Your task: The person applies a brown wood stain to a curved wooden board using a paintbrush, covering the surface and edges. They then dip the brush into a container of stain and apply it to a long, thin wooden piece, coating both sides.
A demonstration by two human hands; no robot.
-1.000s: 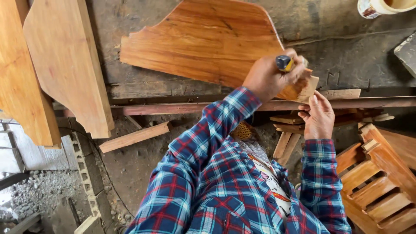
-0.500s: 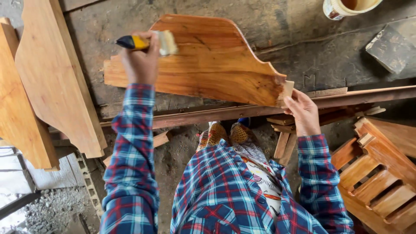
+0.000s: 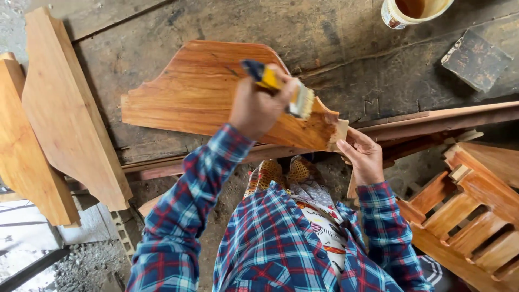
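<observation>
**Brush over the board, other hand at its end**

Head view: I look straight down on 2 arms in blue and red plaid sleeves. My left hand [image 3: 259,105] is curled tight around a brush [image 3: 278,86], fist closed on the yellow and dark handle, with the pale bristles pointing right and down. The bristle tip sits over the right part of a shaped board [image 3: 216,92], and I cannot tell whether it touches the wood. The board lies flat on a dark, worn bench [image 3: 346,48]; its top edge is curved and stepped, and its face is glossy orange-brown.

My right hand [image 3: 362,157] is at the board's right end, fingers loosely bent, thumb and fingertips pinching the small pale tab that sticks out there. It grips the board only at that end.

At the top edge of the bench stands a can [image 3: 413,11] with brown liquid inside, well apart from both hands. A dark square block [image 3: 476,59] lies to its right. On the left, 2 more panels [image 3: 65,108] lean side by side, paler than the board. A slatted wooden frame [image 3: 470,211] sits low on the right, near my right elbow. A long rail [image 3: 443,116] runs along the front of the bench just behind my right hand.
</observation>
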